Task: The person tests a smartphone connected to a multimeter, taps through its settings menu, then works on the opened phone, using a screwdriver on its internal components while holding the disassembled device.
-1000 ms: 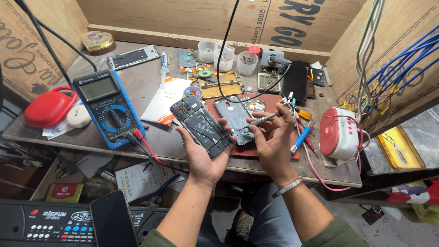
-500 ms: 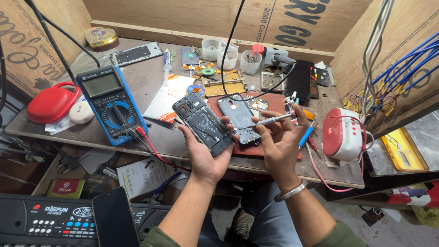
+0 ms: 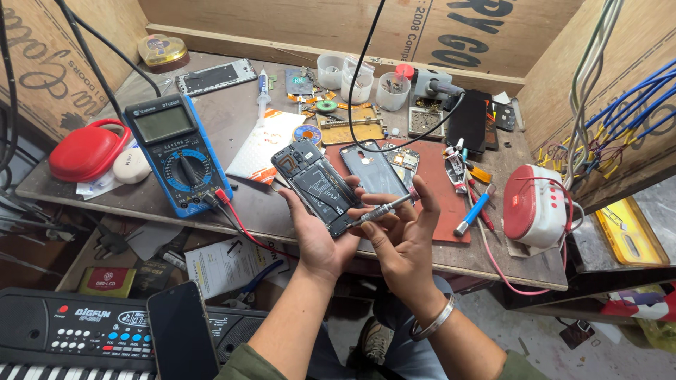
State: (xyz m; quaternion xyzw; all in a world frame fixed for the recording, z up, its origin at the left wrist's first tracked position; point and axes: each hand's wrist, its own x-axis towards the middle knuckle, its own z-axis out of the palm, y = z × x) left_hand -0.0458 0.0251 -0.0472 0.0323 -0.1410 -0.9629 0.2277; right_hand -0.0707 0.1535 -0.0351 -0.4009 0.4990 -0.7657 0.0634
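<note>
My left hand [image 3: 317, 236] holds an opened black phone [image 3: 317, 184] with its back off, tilted above the front edge of the workbench [image 3: 253, 204]. My right hand [image 3: 408, 236] grips a slim silver screwdriver [image 3: 384, 210], whose tip touches the phone's lower end. A removed dark back cover [image 3: 372, 169] lies on the red mat [image 3: 436, 193] just behind the hands.
A blue multimeter [image 3: 176, 151] with red and black leads sits left of the hands. A red case [image 3: 84, 149], small white cups [image 3: 359, 81], tools and phone parts crowd the bench. A red-and-white round device [image 3: 535, 204] stands right. A keyboard [image 3: 77, 331] and a phone [image 3: 182, 341] lie below.
The screwdriver has swung down from above the mat, so its tip now meets the phone's lower end. Both hands have drawn slightly closer to me.
</note>
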